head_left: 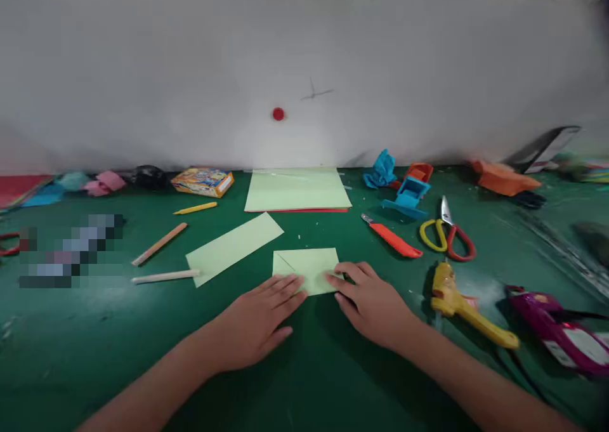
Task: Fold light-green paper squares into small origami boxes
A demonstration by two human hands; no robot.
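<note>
A small pale green sheet of paper [311, 262], with a slanting crease or edge at its upper left, lies on the green table right in front of me. My left hand [259, 318] rests flat, its fingertips on the paper's lower left part. At the paper's right side, my right hand [366, 299] touches it with bent, spread fingers. Neither hand is closed around anything. Left of the sheet lies a longer pale green paper strip [235, 248], and behind it a stack of pale green sheets [297, 191] with a red edge under it.
To the right lie a red utility knife [394, 240], scissors [447, 229], a yellow glue gun [469, 308] and a purple device [556, 330]. A brown stick [159, 245], a pale stick [164, 277], a yellow crayon [195, 208] and a colourful box [203, 182] lie left. A white wall [190, 77] stands behind.
</note>
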